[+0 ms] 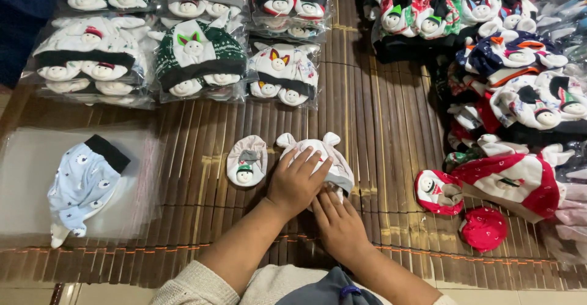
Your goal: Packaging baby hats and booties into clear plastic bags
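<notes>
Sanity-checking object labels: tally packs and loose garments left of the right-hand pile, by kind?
Clear-bagged sets: 6
Light blue pants: 1
Eared cap, under left hand and right hand: 1
Small face mitten: 1
Total: 9

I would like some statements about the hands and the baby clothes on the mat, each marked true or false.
1. Both hands rest on the white cap with ears. True: left hand, right hand.
2. The small mitten lies to the right of this cap. False: it lies to its left.
3. The light blue trousers lie on a clear plastic bag. True.
4. The packed sets are stacked on the person's lap. False: they lie on the bamboo mat.
</notes>
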